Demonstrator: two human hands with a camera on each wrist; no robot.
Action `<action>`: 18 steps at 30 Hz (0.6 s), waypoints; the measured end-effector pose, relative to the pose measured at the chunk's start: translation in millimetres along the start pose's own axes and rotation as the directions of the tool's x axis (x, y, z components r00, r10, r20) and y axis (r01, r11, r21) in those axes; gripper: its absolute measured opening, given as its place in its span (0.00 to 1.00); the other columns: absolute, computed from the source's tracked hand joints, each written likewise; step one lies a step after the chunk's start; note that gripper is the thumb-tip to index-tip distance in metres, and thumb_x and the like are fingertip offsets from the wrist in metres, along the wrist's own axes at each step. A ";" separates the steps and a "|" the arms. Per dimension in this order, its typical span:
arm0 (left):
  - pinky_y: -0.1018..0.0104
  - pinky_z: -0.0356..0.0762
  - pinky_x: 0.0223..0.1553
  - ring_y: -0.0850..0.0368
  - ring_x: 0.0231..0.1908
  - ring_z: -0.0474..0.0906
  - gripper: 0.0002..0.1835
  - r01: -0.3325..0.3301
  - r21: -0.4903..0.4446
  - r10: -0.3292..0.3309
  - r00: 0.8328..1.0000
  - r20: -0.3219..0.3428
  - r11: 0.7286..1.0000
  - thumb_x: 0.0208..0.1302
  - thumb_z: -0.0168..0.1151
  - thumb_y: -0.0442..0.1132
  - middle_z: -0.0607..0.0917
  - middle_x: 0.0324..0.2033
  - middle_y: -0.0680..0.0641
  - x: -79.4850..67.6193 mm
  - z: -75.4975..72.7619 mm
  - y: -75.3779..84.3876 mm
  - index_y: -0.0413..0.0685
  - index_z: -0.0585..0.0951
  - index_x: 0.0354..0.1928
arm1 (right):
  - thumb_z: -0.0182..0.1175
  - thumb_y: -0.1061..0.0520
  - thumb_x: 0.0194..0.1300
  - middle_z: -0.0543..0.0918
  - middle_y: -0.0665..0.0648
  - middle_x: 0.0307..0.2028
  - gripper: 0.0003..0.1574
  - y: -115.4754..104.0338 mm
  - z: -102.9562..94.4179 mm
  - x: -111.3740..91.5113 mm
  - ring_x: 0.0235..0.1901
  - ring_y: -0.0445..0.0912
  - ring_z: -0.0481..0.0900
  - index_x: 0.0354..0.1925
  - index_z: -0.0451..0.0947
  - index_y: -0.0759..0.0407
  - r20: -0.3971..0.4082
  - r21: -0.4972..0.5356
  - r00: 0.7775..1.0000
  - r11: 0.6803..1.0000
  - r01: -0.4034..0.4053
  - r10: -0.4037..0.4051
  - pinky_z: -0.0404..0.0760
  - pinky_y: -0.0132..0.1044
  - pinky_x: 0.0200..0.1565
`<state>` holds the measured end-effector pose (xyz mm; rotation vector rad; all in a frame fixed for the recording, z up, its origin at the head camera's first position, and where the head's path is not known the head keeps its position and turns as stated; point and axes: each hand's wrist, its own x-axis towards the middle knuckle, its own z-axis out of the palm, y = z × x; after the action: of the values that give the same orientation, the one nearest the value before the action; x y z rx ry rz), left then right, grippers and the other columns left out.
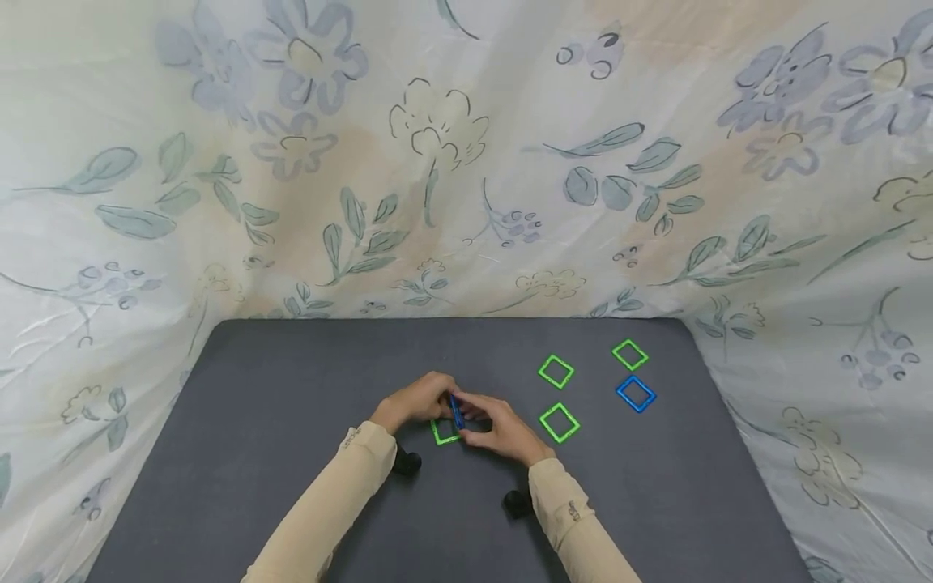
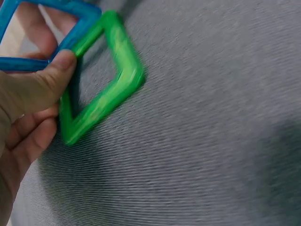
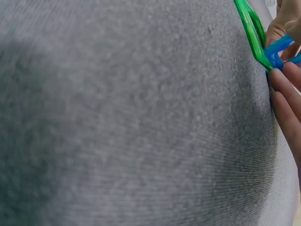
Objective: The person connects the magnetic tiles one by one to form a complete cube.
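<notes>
A blue open square tile (image 1: 457, 411) stands on edge between the two hands at mid-table. Its lower side meets one side of a green open square tile (image 1: 446, 441), which lies below it near the table surface. With thumb and fingers my left hand (image 1: 421, 399) grips the blue tile; in the left wrist view its thumb (image 2: 61, 63) presses where blue and green join. From the other side my right hand (image 1: 503, 429) holds the blue tile between thumb and fingers. Its fingertips (image 3: 277, 77) touch the shared corner in the right wrist view.
Three green square tiles (image 1: 560, 423) and another blue one (image 1: 636, 394) lie flat, apart from each other, to the right on the dark grey table (image 1: 291, 364). Flowered cloth (image 1: 452, 243) hangs behind and along both sides. Black wrist devices (image 1: 517, 504) sit under the forearms.
</notes>
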<state>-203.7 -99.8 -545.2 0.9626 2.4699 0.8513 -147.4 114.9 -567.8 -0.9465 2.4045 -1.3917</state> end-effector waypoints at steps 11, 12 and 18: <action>0.74 0.72 0.31 0.65 0.28 0.72 0.10 -0.015 0.046 0.012 0.997 0.082 0.999 0.60 0.69 0.24 0.88 0.32 0.49 1.1 -4.6 0.7 0.44 0.92 0.38 | 0.65 0.63 0.69 0.83 0.61 0.60 0.33 2.5 0.6 -8.7 0.57 0.54 0.84 0.70 0.72 0.56 0.024 0.058 0.999 0.998 -0.038 0.037 0.81 0.46 0.60; 0.75 0.72 0.30 0.66 0.27 0.72 0.09 -0.007 0.038 0.004 0.996 0.084 0.999 0.60 0.70 0.25 0.87 0.32 0.49 0.5 -4.0 0.4 0.44 0.92 0.38 | 0.65 0.63 0.69 0.83 0.61 0.60 0.33 2.2 -0.5 -10.5 0.57 0.54 0.84 0.70 0.72 0.56 0.020 0.047 0.999 0.998 -0.036 0.035 0.81 0.46 0.60; 0.75 0.75 0.30 0.70 0.27 0.76 0.06 -0.028 0.006 0.028 0.998 0.057 1.000 0.60 0.75 0.34 0.88 0.33 0.49 -7.1 -1.5 -1.0 0.46 0.93 0.39 | 0.73 0.57 0.63 0.87 0.59 0.53 0.30 -2.2 -27.4 -30.1 0.52 0.52 0.85 0.62 0.80 0.58 -0.188 -0.219 0.982 0.974 -0.052 0.010 0.82 0.48 0.55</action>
<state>-199.9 -106.0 -544.0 1.0125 2.4178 0.8132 -136.1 152.0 -555.3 -0.8564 2.7493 -1.2690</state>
